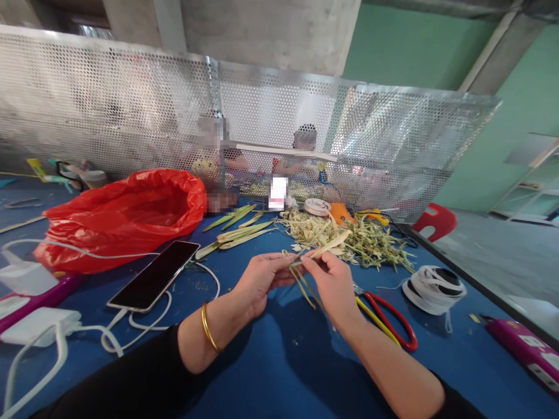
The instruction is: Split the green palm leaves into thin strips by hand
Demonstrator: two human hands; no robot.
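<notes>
A: What is in the fingers right now?

B: Your left hand (257, 282) and right hand (329, 282) meet over the middle of the blue table (279, 378), both gripping dry plant strips (335, 242) between them

A: How do the fingers stand, one hand at a time?

B: On your left, thumb and fingers are closed on the thin strands; on your right, thumb and forefinger pinch the same bunch. A pale, wider piece points up and away past your right knuckles, and thin ends hang below your fingertips

A: What lies nearest to them?

B: Just beside your right forearm you have the scissors (411, 340), their red and yellow handles towards you. Beyond your hands lies a heap of plant scraps (379, 241), and to its left some longer green-and-pale leaves (244, 234)

A: And further out?

B: Left of your hands, a phone (155, 276) lies dark with a white cable at its end, in front of a red plastic bag (117, 233) with its mouth gaping. To your right sits a white ribbon roll (430, 299), and a perforated screen (271, 105) stands along the far side
</notes>
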